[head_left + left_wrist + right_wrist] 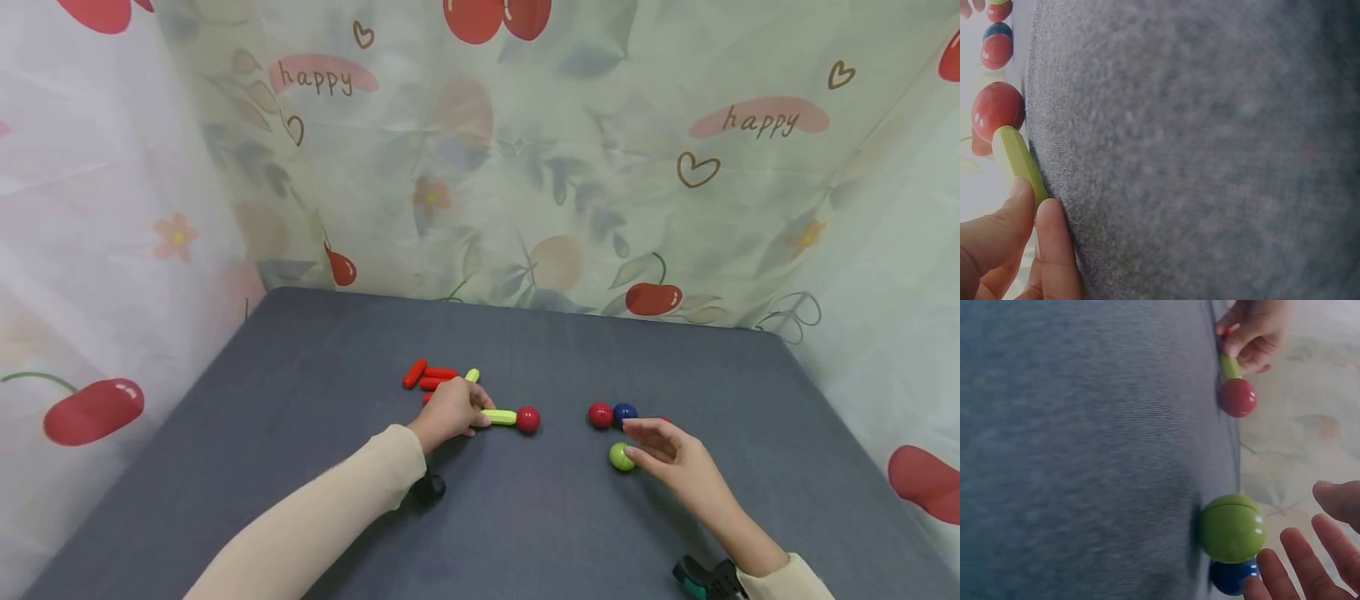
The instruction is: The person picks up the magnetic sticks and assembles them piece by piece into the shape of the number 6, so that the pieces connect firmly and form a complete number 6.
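My left hand (454,408) pinches one end of a ridged yellow-green stick (1020,161) between thumb and finger. The stick's other end meets a glossy red ball (528,420) on the table. Over to the right, my right hand (681,457) hovers with fingers loosely bent beside a green ball (1233,528) and grips nothing. Just beyond that, a second red ball (601,415) sits against a blue ball (625,412). A bit of something red (665,420) peeks out behind the right hand, mostly hidden.
Several short red sticks (441,373) lie beyond the left hand, some partly covered by it. Another yellow-green stick (472,376) shows there. A dark grey cloth covers the table (525,517), and patterned curtains (480,167) stand behind and at both sides.
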### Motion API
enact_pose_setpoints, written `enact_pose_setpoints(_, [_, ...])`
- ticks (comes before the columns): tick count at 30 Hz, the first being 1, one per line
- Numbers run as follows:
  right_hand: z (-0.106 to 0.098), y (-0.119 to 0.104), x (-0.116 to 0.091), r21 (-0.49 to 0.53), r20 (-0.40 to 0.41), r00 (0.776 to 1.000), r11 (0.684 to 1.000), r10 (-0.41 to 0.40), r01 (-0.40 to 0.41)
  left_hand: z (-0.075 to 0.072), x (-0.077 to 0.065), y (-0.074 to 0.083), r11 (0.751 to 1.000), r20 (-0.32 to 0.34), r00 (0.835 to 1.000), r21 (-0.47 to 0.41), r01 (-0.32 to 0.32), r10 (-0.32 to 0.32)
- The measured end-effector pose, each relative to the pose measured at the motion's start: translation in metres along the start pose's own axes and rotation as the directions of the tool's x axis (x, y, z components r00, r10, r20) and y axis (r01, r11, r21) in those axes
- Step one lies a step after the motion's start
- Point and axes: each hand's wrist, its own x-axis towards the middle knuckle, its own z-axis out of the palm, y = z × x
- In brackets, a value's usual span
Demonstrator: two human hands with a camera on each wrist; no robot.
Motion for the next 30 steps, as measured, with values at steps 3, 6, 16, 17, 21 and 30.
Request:
enact_pose_setpoints(3, [0.001, 0.003, -0.003, -0.007, -0.001, 1.0, 1.0, 0.004, -0.004, 0.001, 0.0, -0.001, 1.0, -0.001, 1.0, 0.004, -0.002, 0.002])
enact_pose_setpoints(6, [0.002, 0.007, -0.005, -0.012, -0.002, 1.0, 1.0, 0.006, -0.006, 0.001, 0.001, -0.001, 1.0, -0.002, 1.0, 0.008, -0.002, 0.002])
enact_pose_setpoints(16, [0.007, 0.012, -0.005, -0.006, 0.021, 1.0, 1.0, 0.002, -0.002, 0.001, 0.001, -0.001, 1.0, -0.01, 1.0, 0.012, 0.0, 0.0])
enact_pose_setpoints(17, [0.007, 0.011, -0.005, -0.007, 0.028, 1.0, 1.0, 0.002, -0.002, 0.001, 0.001, -0.001, 1.0, -0.01, 1.0, 0.011, 0.001, -0.001])
enact_pose_setpoints(21, [0.009, 0.01, -0.006, -0.009, 0.048, 0.999, 1.0, -0.009, 0.009, 0.0, 0.001, 0.0, 1.0, -0.011, 1.0, 0.01, 0.012, -0.012])
enact_pose_setpoints(30, [0.011, 0.008, -0.006, -0.003, 0.096, 0.994, 0.999, 0.044, -0.044, 0.001, 0.002, -0.001, 1.0, -0.007, 1.0, 0.008, 0.014, -0.014])
